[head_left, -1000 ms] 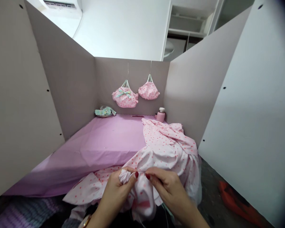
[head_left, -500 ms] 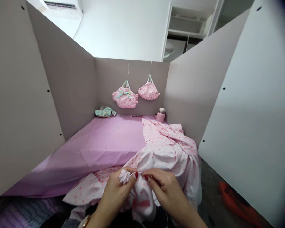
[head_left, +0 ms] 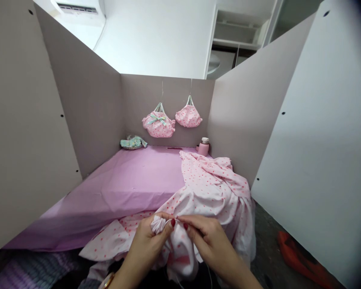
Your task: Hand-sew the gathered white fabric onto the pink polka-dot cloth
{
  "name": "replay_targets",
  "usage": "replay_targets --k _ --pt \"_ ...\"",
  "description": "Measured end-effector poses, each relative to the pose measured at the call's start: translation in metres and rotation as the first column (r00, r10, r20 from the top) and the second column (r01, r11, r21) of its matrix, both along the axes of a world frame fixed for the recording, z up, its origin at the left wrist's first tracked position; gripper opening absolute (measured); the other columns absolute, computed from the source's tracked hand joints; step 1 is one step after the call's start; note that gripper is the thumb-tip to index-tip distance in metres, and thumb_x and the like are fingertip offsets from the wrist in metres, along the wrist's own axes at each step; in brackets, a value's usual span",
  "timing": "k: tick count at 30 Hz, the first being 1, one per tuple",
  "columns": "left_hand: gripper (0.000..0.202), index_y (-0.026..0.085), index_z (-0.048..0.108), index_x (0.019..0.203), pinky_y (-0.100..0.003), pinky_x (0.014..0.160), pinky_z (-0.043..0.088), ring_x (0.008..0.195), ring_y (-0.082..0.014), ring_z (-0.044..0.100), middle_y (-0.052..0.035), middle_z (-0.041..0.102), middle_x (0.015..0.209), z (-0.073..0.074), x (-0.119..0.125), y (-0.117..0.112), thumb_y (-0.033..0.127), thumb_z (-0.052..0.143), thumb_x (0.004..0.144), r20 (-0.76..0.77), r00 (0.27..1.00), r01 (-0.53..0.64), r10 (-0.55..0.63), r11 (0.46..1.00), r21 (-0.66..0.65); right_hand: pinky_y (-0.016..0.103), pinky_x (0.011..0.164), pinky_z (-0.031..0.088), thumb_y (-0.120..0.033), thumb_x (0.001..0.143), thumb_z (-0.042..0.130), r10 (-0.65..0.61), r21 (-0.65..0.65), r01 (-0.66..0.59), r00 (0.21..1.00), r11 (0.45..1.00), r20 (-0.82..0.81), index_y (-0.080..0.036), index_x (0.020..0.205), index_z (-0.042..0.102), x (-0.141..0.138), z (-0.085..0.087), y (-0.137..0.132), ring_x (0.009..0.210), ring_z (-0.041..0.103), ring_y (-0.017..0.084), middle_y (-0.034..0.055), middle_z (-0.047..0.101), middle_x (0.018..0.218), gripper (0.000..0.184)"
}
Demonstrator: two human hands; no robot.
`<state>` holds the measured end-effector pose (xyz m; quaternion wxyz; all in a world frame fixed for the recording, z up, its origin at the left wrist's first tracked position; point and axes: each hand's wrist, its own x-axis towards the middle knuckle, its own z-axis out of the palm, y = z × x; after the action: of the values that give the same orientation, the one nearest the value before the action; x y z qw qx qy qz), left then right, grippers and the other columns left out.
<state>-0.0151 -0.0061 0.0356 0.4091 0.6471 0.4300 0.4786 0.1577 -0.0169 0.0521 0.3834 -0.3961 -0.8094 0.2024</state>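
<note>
As the head view looks down on the work, the left hand (head_left: 149, 237) is closed, with thumb and fingers pinching the edge of a pink-dotted cloth (head_left: 210, 196), and pale gathered folds (head_left: 158, 224) bunched between its fingers. The right hand (head_left: 207, 235) is also nearly closed, its thumb and forefinger drawn together at the same edge, just beside the left fingertips; whether it grips a needle there is too small to tell. A thin thread (head_left: 210, 275) hangs below the right hand.

The cloth lies over the right part of the purple-covered table (head_left: 138, 172) and drapes off its front edge to the hands. At the back right stands a pink bottle (head_left: 203, 148); at the back left lies a green bundle (head_left: 132, 142). A bowed dotted piece (head_left: 161, 127) and a plain dotted piece (head_left: 188, 117) hang side by side against the rear panel (head_left: 135, 96).
</note>
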Motion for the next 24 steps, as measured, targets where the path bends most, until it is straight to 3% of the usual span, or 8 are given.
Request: replay_targets --k 10,20,24 --pt "0.018 0.015 0.064 0.072 -0.023 0.054 0.04 0.056 -0.0153 0.051 -0.0013 0.061 0.061 -0.0002 0.0009 0.0005 0.032 0.059 0.075 -0.021 0.998 -0.061 0.061 0.998 0.002 0.029 0.073 0.046 -0.008 0.081 0.046 -0.02 0.02 0.021 0.999 1.0 -0.028 -0.02 0.102 0.065 -0.0015 -0.0028 -0.0011 0.083 0.062 0.018 0.0039 0.069 0.091 0.031" --pt "0.016 0.016 0.066 0.074 -0.021 0.054 0.04 0.056 -0.0154 0.054 -0.0018 0.064 0.063 0.004 -0.0002 -0.0045 0.029 0.057 0.077 -0.095 0.995 -0.034 0.043 0.995 0.089 0.029 0.072 0.045 -0.006 0.079 0.045 -0.066 0.018 0.066 0.998 0.998 -0.006 -0.02 0.099 0.066 -0.0045 -0.0035 0.0002 0.082 0.063 0.018 0.0045 0.069 0.091 0.031" --pt "0.017 0.015 0.064 0.072 -0.021 0.051 0.037 0.053 -0.014 0.05 0.0003 0.059 0.058 0.0019 0.0005 -0.0011 0.031 0.059 0.076 -0.037 0.998 -0.049 0.05 0.999 0.02 0.026 0.068 0.044 -0.008 0.081 0.046 -0.088 -0.016 0.087 0.996 0.996 -0.033 -0.019 0.096 0.066 -0.0049 -0.0033 -0.0009 0.077 0.062 0.017 0.0033 0.069 0.085 0.028"
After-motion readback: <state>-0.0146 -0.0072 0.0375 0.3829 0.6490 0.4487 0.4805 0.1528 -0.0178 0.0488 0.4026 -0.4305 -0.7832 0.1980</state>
